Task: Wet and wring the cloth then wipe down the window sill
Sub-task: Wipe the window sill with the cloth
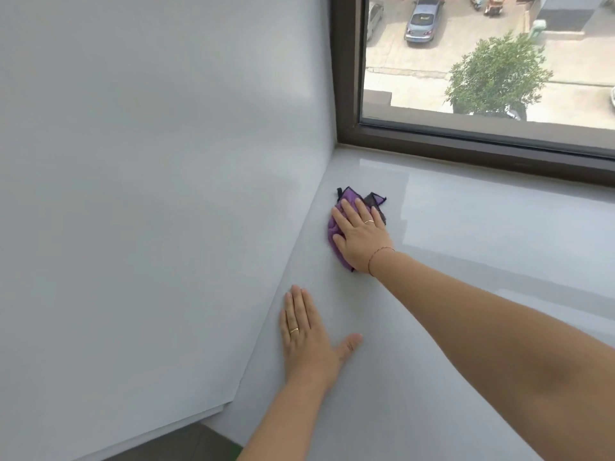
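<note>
Right hand (361, 234) (flat) presses cloth (332, 227) — sill (466, 261).

Hides most of the cloth (333, 229) beneath the right hand (361, 237), with only purple folds and dark corners peeking out near the far left corner of the window sill (466, 254). Loses the sill past the right and bottom edges. Crops the window frame (346, 78) at top and right. Too small to identify: the vehicles (489, 5) outside, clipped by the top edge.
</note>
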Demonstrator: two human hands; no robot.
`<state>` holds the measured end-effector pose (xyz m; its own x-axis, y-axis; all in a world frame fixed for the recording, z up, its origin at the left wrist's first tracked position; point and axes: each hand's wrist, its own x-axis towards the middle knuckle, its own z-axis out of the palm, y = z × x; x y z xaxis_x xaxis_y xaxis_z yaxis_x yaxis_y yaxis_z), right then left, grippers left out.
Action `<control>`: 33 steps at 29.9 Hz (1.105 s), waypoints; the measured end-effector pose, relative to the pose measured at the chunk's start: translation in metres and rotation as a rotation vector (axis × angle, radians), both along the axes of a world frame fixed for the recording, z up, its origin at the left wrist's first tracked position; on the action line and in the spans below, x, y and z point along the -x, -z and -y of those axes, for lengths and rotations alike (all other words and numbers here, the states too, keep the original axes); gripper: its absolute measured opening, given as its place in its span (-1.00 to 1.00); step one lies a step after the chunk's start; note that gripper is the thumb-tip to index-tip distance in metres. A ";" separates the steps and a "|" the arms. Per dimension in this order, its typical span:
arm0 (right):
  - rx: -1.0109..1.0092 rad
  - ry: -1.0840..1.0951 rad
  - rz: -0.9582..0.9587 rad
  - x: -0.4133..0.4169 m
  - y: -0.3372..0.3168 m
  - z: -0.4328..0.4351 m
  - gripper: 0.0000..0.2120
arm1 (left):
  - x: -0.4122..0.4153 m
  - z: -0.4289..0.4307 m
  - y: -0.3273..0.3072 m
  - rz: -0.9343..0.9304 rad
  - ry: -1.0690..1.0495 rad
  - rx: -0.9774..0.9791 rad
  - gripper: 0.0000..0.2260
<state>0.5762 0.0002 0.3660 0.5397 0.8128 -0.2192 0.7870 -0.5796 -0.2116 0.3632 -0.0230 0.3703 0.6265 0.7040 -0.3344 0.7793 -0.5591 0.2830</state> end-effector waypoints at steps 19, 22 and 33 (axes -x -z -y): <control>-0.033 -0.087 0.014 -0.008 0.011 -0.017 -0.43 | -0.080 -0.044 0.000 -0.105 0.038 -0.040 0.04; -0.054 -0.268 0.022 -0.021 0.014 -0.013 -0.42 | -0.077 -0.040 0.009 -0.090 0.042 -0.053 0.07; -0.010 -0.052 0.026 -0.054 0.011 -0.053 -0.41 | -0.077 -0.043 0.012 -0.127 0.060 -0.065 0.03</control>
<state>0.6306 0.0528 0.3550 0.5017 0.8423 -0.1970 0.8215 -0.5352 -0.1965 0.4398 0.0204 0.3582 0.6237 0.6893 -0.3687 0.7711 -0.6199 0.1455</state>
